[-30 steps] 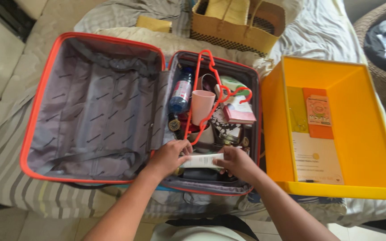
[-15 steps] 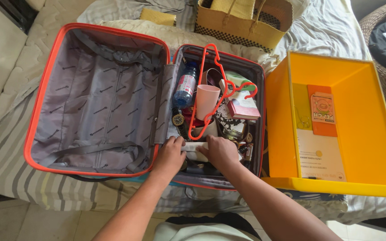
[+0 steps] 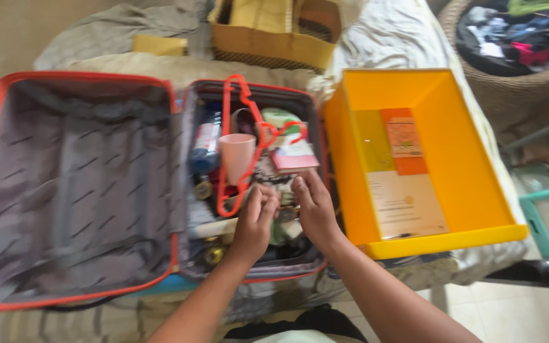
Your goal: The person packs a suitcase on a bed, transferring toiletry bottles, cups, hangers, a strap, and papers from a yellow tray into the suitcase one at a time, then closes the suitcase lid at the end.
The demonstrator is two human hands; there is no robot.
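Both sets of fingers are curled down into the packed half of the suitcase (image 3: pixel 249 95). The left hand (image 3: pixel 253 221) has its fingers (image 3: pixel 263 198) bent over the clutter, and the right hand (image 3: pixel 314 206) has its fingers (image 3: pixel 302 186) half closed right next to them, nearly touching. Something small seems to be pinched between the two hands, but it's too blurry, so whether anything is actually gripped can't be told.

Just above the fingers a pink cup (image 3: pixel 237 155) is standing upright, with a red plastic hanger (image 3: pixel 244 136) looped around it. A pink flat packet (image 3: pixel 293 159) sits right above the right fingers, a blue bottle (image 3: pixel 204 143) is up and to the left, and a white tube (image 3: pixel 211 227) is lying just left of the left hand.

Further left, the suitcase's other half is shown as bare grey lining (image 3: pixel 71 184). Right of the right hand an open yellow box (image 3: pixel 459 159) is parked, with paper sheets (image 3: pixel 405 203) flat on its bottom. Everything is resting on a bed (image 3: pixel 382 38), with a woven bag (image 3: pixel 274 32) farther up.
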